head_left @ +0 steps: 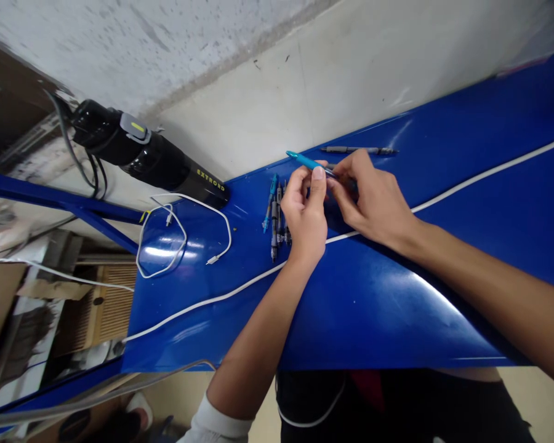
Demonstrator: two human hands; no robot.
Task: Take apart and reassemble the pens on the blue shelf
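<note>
My left hand [308, 206] is closed on a light-blue pen [302, 159], its thumb pressed on the barrel and the blue end pointing up and left. At the pen's other end, my right hand [372, 194] has its thumb and fingers pinched together; what they grip is partly hidden behind the fingers. Left of my left hand, several pens [274, 227] lie side by side on the blue table [373, 307], one of them light blue [270, 203]. A dark grey pen [360, 150] lies behind my hands near the wall.
A black bottle [166, 163] stands at the left by the wall. A short white cable [184, 231] lies coiled before it. A long white cable [221, 298] crosses the table beneath my hands. Blue metal bars [50, 195] are at the far left.
</note>
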